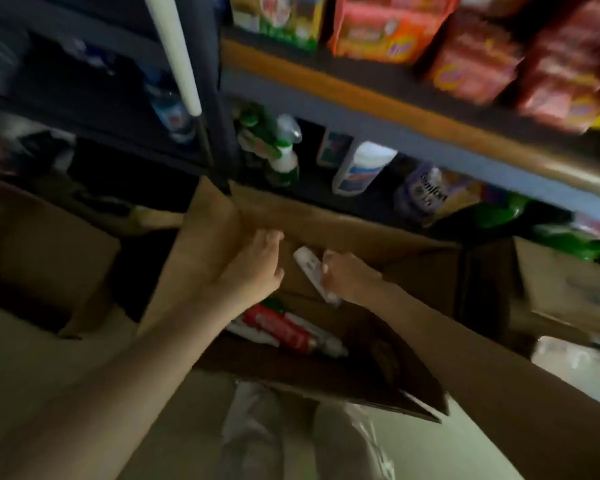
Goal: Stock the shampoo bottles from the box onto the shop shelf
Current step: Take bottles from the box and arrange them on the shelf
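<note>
An open cardboard box [343, 226] stands on the floor in front of the shop shelf [361, 98]. Inside it lie a red bottle [281, 329] and white bottles [326, 341]. My right hand [352, 277] grips a white shampoo bottle [309, 265] above the box, tilted with its top toward the upper left. My left hand [260, 265] hovers over the box beside that bottle, fingers relaxed and holding nothing. The picture is blurred by motion.
The lower shelf holds a green spray bottle [284, 157], a white canister [361, 168] and a purple pouch [426, 194]. Red and orange packets [465, 53] fill the upper shelf. Other cardboard boxes [42, 251] stand left and right. A white pole [177, 53] leans at the upright.
</note>
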Tool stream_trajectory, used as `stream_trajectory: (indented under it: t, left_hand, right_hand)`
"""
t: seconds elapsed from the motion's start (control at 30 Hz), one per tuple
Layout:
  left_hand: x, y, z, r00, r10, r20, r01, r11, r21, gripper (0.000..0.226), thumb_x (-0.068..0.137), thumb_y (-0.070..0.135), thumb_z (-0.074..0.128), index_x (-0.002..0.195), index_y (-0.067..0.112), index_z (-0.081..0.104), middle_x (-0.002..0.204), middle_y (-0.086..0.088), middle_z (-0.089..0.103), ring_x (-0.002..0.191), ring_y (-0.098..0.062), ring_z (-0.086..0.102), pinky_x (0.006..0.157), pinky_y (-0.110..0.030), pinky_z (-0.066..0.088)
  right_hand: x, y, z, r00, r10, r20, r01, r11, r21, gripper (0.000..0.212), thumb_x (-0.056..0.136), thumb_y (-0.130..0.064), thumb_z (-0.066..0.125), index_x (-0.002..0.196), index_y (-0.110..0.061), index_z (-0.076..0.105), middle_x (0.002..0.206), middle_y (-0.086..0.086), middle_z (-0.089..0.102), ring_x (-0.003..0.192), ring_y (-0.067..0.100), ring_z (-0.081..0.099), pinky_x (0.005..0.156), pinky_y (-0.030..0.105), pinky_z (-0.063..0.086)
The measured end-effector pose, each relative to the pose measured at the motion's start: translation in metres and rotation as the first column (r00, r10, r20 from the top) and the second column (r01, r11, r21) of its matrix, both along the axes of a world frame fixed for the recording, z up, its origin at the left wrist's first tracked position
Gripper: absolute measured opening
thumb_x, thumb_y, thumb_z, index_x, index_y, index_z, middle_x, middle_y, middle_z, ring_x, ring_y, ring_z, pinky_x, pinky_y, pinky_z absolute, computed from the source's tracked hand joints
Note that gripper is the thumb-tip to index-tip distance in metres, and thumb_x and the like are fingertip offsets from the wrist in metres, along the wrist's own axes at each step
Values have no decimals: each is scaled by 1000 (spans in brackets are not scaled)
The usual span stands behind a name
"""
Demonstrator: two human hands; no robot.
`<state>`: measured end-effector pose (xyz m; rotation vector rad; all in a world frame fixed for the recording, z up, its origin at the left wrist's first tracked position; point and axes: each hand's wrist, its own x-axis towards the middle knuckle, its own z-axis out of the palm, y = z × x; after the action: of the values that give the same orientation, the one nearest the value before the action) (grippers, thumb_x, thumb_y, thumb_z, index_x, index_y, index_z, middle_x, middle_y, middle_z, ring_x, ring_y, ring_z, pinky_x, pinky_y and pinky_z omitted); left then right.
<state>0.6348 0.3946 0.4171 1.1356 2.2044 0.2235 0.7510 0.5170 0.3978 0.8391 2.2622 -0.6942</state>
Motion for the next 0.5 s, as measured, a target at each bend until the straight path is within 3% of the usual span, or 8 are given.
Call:
stream_trajectory:
  t: [0.1,0.27,0.33,0.37,0.4,0.43,0.47,0.5]
  left_hand:
    - [5,-10,-71,997,-17,73,25,993,-117,54,95,20,48,143,16,23,141,-7,32,102,-23,58,68,-25,41]
    - [-5,-7,-150,996,-4,93,21,983,-184,57,95,16,47,144,11,19,140,-12,36,108,-29,55,81,-36,47]
    - [-5,-1,-168,995,-12,98,26,990,-142,55,95,15,47,143,9,21,132,-14,43,105,-29,55,82,-36,47]
    - [-4,0,-174,995,-36,90,48,989,-136,53,95,15,47,142,9,23,129,-14,45,103,-28,55,80,-35,47]
    - [-3,0,-179,995,-64,81,75,987,-142,51,95,14,47,141,9,24,128,-14,45,102,-28,55,80,-35,47]
    - [-2,-2,-184,994,-84,73,94,984,-148,50,95,14,47,140,8,26,128,-14,44,101,-28,55,79,-35,47]
    - [-2,-5,-188,993,-96,75,107,981,-164,48,95,13,47,139,8,27,129,-14,43,101,-28,54,79,-35,47]
    - [-2,-8,-190,991,-101,86,116,975,-190,49,95,14,47,139,9,28,133,-13,41,104,-28,54,80,-35,47]
  right_hand:
    - [25,-5,-94,986,-136,99,140,990,-34,50,96,-18,47,142,-5,31,134,18,47,121,31,49,97,35,41]
    - [37,-12,-208,924,-286,254,270,958,94,43,98,-16,39,138,1,36,143,21,38,132,36,37,107,42,31]
    - [34,-22,-239,916,-341,213,303,934,190,41,96,-10,37,133,6,41,135,28,44,124,39,46,101,42,40]
    - [31,-24,-249,928,-331,173,293,933,210,39,91,-9,36,122,7,54,118,29,56,108,38,59,88,39,50]
    - [30,-26,-256,922,-309,234,270,945,184,40,83,-13,36,101,2,69,94,23,67,82,33,69,70,33,57]
    - [31,-24,-265,935,-304,182,254,933,253,38,76,-21,40,83,-6,74,76,14,70,65,25,69,57,26,57]
    - [24,-19,-261,915,-335,227,265,920,289,33,72,-26,47,81,-9,75,76,11,71,66,22,69,58,26,57]
    - [25,-18,-249,901,-253,352,206,964,167,33,73,-24,55,94,-5,72,91,16,70,81,27,69,70,30,57]
